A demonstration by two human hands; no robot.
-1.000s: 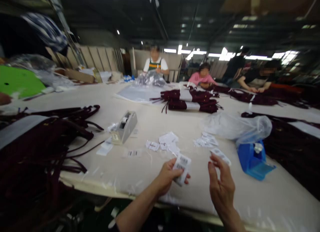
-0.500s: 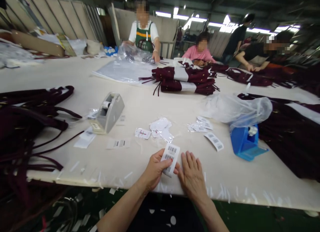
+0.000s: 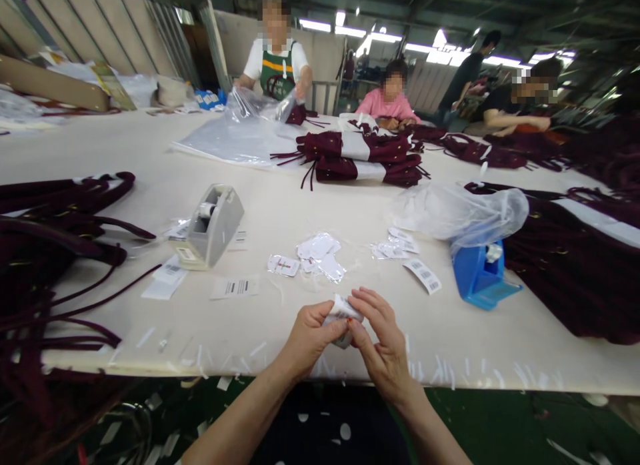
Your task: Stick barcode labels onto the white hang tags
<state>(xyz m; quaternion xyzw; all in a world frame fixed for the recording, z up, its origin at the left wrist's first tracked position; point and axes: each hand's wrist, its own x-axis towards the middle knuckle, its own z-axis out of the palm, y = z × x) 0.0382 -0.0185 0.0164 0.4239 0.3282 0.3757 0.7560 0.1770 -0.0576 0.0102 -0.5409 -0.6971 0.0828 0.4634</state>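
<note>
Pinching the barcode labels (image 3: 345,307) between thumb and fingers of the left hand (image 3: 310,335), on the near side of the pile of hang tags (image 3: 317,247), slightly to its right. Thumb and fingertips of the right hand (image 3: 383,345) set at the labels' right edge, index raised, the others bent and slightly parted; pinching or only touching, impossible to tell. Upper label visibly curved, so probably thin, light and flexible, with a smooth face likely to slide against any layer beneath. Number of layers hidden by the fingers. Easy to crease or tear under a hard squeeze; best held lightly by opposite edges, with thumbs off the printed bars. To the right of the pile, a loose barcode strip (image 3: 423,276), then a blue tape dispenser (image 3: 475,275); to its left, a grey tape dispenser (image 3: 217,228).
</note>
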